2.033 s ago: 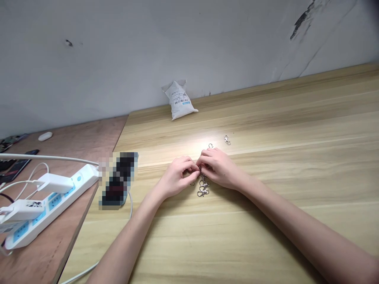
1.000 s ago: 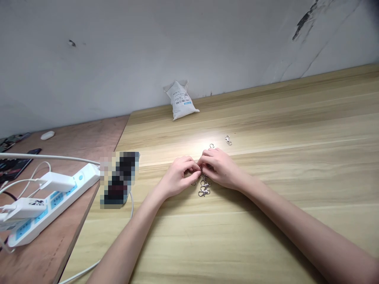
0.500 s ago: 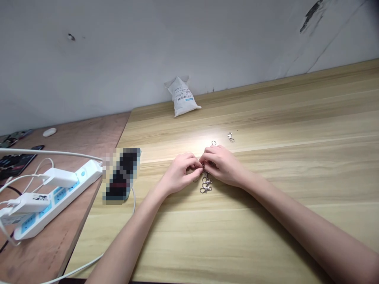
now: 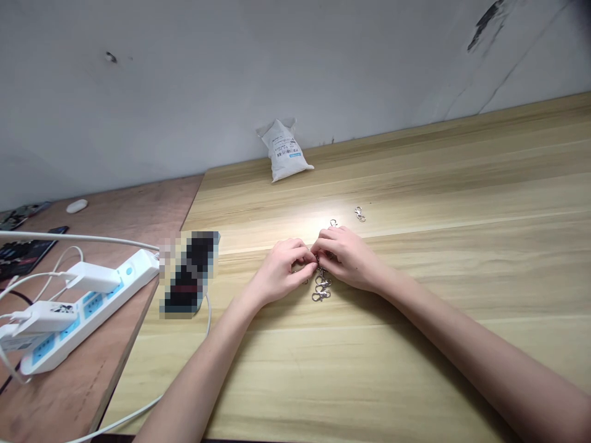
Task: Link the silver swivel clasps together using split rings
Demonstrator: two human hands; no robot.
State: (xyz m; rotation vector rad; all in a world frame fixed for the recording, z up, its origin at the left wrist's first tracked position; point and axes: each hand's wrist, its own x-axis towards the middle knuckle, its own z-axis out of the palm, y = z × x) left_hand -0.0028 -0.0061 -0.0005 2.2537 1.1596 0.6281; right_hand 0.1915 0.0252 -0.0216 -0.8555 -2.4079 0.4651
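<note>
My left hand (image 4: 285, 267) and my right hand (image 4: 344, 255) meet over the wooden table, thumbs and forefingers pinched together at one spot. Between the fingertips is a small metal piece, mostly covered, that looks like the end of a row of silver lobster clasps (image 4: 322, 283). That row lies just below the fingers, its clasps touching or linked. Another clasp (image 4: 333, 223) peeks out beyond my right knuckles, and a further lone clasp (image 4: 360, 214) rests behind them to the right. Under my left hand a bit of metal shows, largely hidden.
Against the wall stands a white plastic parcel (image 4: 287, 151) with a printed label. A blurred-out phone (image 4: 190, 274) lies left of my hands, a white cable (image 4: 209, 314) beside it. On the reddish side table (image 4: 159, 197) sits a white power strip (image 4: 138, 264) with plugged-in chargers.
Almost nothing differs. Both hands keep the same pinch at the same place, with only a slight shift of the fingers.
</note>
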